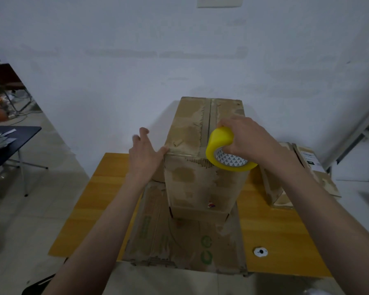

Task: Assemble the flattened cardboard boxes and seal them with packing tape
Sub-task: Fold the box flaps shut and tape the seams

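The standing box [205,145] is folded up; my right hand [245,139] grips the tape roll [224,150] over its top seam, my left hand [145,154] steadies its corner with straight fingers; flat cardboard [179,237] beneath waits unassembled.

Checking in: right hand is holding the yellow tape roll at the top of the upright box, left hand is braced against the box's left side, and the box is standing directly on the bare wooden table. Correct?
Not quite. The head view shows the upright box standing on a flattened cardboard box that lies on the wooden table, not on bare wood. The rest holds: the right hand grips the yellow tape roll at the top, and the left hand presses the left side.
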Tool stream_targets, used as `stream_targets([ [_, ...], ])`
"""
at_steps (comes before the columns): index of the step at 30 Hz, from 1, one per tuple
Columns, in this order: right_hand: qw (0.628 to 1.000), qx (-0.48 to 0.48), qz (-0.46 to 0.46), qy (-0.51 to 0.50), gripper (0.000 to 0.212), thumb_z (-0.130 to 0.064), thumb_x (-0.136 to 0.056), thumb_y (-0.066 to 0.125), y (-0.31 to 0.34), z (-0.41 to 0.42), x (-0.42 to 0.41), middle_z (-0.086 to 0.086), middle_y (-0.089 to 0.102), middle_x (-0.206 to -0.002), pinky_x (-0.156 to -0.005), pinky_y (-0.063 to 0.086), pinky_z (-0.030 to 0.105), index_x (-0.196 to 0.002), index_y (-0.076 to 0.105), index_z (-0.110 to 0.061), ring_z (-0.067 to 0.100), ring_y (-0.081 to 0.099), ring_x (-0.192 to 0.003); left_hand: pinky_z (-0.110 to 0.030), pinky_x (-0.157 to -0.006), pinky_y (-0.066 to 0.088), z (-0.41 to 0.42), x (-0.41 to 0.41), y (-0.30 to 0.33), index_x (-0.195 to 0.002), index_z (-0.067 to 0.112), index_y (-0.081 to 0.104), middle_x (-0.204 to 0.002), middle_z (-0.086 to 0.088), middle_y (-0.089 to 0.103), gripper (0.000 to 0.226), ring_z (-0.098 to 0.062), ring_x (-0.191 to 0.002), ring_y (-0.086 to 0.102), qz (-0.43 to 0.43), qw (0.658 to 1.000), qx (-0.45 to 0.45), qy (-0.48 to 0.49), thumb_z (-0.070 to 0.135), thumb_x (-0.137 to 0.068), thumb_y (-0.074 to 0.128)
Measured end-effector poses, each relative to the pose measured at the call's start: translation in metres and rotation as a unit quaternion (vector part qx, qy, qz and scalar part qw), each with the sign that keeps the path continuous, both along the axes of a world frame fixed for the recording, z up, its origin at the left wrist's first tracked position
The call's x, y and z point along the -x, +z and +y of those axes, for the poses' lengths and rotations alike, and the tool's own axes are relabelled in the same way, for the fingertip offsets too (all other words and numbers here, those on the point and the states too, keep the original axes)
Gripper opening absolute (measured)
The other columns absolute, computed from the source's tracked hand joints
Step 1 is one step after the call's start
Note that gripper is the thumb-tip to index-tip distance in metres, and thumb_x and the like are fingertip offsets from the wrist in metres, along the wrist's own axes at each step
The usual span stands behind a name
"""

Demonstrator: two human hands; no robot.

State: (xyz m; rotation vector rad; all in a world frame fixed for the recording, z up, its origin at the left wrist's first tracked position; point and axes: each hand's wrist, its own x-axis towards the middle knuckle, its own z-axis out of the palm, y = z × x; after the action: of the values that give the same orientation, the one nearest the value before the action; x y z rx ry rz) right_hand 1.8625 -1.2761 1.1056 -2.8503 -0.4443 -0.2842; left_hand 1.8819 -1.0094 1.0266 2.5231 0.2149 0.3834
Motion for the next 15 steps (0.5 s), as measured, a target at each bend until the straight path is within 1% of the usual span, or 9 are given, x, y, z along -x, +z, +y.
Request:
stream_targets([
  [2,1.0,-0.005,-0.006,0.001,0.057,-0.029,-0.073,0.079,0.0,-0.001,0.001,-0.002,0.059,-0.123,-0.071,0.046,0.035,-0.125,0.054,-0.032,0.026,0.055,-0.107,-0.041,-0.093,0.045,-0.007,0.011,0.002,-0.138,0.011,0.044,-0.132,-0.01,0.045,0.052,-0.029,-0.112,0.052,-0.067,0.995,-0.054,-0.044,0.039,-0.097,0.06],
  [4,1.0,-0.011,-0.012,0.003,0.056,-0.029,-0.074,0.079,0.0,-0.002,0.001,-0.003,0.059,-0.123,-0.071,0.044,0.035,-0.125,0.055,-0.032,0.026,0.056,-0.109,-0.037,-0.097,0.045,-0.018,0.024,0.002,-0.13,0.011,0.057,-0.135,-0.008,0.054,0.041,-0.027,-0.12,0.055,-0.112,0.981,-0.095,-0.124,0.039,-0.105,0.041],
  [5,1.0,-0.012,-0.015,0.003,0.057,-0.03,-0.074,0.08,-0.001,-0.003,0.001,-0.002,0.059,-0.124,-0.073,0.044,0.035,-0.125,0.055,-0.032,0.027,0.056,-0.111,-0.036,-0.099,0.045,-0.024,0.031,-0.001,-0.128,0.012,0.06,-0.135,-0.006,0.057,0.045,-0.027,-0.123,0.056,-0.105,0.974,-0.12,-0.163,0.041,-0.106,0.033],
  [6,1.0,-0.016,-0.019,0.002,0.058,-0.032,-0.074,0.08,-0.002,-0.004,0.003,-0.002,0.058,-0.126,-0.074,0.043,0.035,-0.127,0.055,-0.033,0.028,0.055,-0.112,-0.035,-0.106,0.041,-0.029,0.037,-0.005,-0.135,0.013,0.056,-0.144,-0.004,0.054,0.052,-0.026,-0.132,0.051,-0.08,0.967,-0.152,-0.191,0.045,-0.107,0.026],
  [8,0.999,-0.03,-0.028,-0.003,0.062,-0.034,-0.075,0.08,-0.007,-0.009,0.008,-0.001,0.056,-0.131,-0.078,0.044,0.038,-0.13,0.053,-0.035,0.029,0.054,-0.115,-0.034,-0.124,0.019,-0.034,0.042,-0.017,-0.156,0.013,0.029,-0.164,-0.003,0.025,0.071,-0.019,-0.152,0.021,-0.017,0.953,-0.217,-0.212,0.057,-0.103,0.013],
  [9,0.998,-0.048,-0.038,-0.007,0.064,-0.033,-0.075,0.081,-0.011,-0.012,0.012,0.0,0.056,-0.131,-0.08,0.045,0.039,-0.131,0.052,-0.036,0.028,0.054,-0.115,-0.033,-0.126,0.009,-0.033,0.042,-0.022,-0.159,0.014,0.016,-0.167,-0.002,0.012,0.079,-0.015,-0.154,0.008,0.003,0.948,-0.238,-0.211,0.063,-0.099,0.007],
  [12,0.976,-0.201,-0.076,-0.031,0.058,-0.024,-0.074,0.083,-0.032,-0.027,0.022,0.0,0.058,-0.119,-0.077,0.042,0.031,-0.125,0.054,-0.03,0.017,0.054,-0.104,-0.031,-0.125,-0.002,-0.029,0.04,-0.031,-0.16,0.015,0.002,-0.167,0.0,-0.002,0.091,-0.012,-0.154,-0.006,0.007,0.943,-0.263,-0.205,0.073,-0.091,-0.003],
  [14,0.939,-0.332,-0.065,-0.057,0.046,-0.021,-0.079,0.081,-0.052,-0.033,0.03,-0.005,0.059,-0.106,-0.068,0.047,0.028,-0.115,0.053,-0.029,0.012,0.057,-0.093,-0.032,-0.125,-0.003,-0.027,0.041,-0.037,-0.16,0.016,0.0,-0.167,0.001,-0.005,0.091,-0.012,-0.153,-0.009,-0.004,0.939,-0.276,-0.206,0.075,-0.091,-0.002],
  [15,0.917,-0.39,-0.045,-0.063,0.042,-0.021,-0.083,0.078,-0.061,-0.033,0.035,-0.011,0.058,-0.101,-0.067,0.05,0.025,-0.113,0.05,-0.034,0.005,0.059,-0.091,-0.033,-0.126,-0.002,-0.026,0.041,-0.039,-0.16,0.016,0.0,-0.168,0.001,-0.006,0.091,-0.012,-0.153,-0.009,-0.007,0.938,-0.278,-0.205,0.076,-0.092,-0.001],
])
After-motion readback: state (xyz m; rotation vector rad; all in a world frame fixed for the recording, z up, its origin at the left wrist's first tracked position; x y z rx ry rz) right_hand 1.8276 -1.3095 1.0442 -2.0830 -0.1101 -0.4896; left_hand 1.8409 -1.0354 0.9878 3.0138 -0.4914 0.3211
